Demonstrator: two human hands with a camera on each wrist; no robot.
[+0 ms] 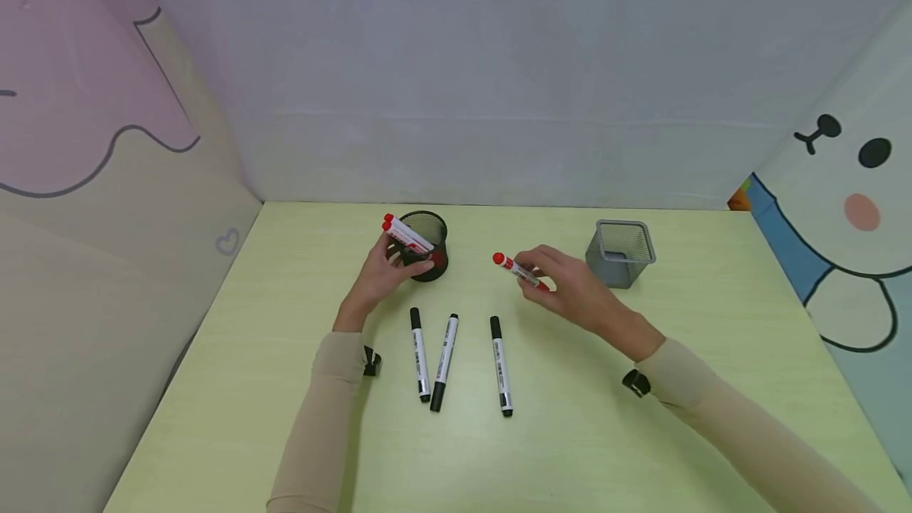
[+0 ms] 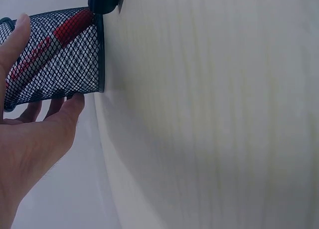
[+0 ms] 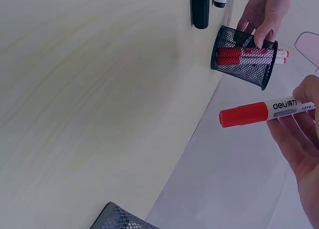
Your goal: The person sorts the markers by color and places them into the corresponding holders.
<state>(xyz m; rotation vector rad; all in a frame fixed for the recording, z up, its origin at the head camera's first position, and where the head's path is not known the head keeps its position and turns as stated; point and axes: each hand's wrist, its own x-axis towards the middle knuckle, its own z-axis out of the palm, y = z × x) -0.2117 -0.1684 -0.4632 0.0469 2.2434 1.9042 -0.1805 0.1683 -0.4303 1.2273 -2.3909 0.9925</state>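
My left hand [image 1: 382,279] grips a round black mesh pen cup [image 1: 441,250] on the table, thumb on the near side and fingers around the left. Inside the cup lean red-and-white markers [image 1: 408,234], their ends sticking out over the rim; the mesh shows red caps low down in the right wrist view. To the right, my right hand [image 1: 570,285] pinches another red marker [image 3: 244,115] in the air, its red cap pointing away from the fingers. Three black-capped markers, one on the left [image 1: 420,355], one in the middle [image 1: 445,361] and one on the right [image 1: 502,366], lie nearer me.
A square grey mesh pen holder [image 1: 621,260] stands right of my right hand. The pale yellow table [image 1: 570,450] meets a white curtain [image 1: 499,101] at its back edge. Printed cartoon cloths hang at both sides.
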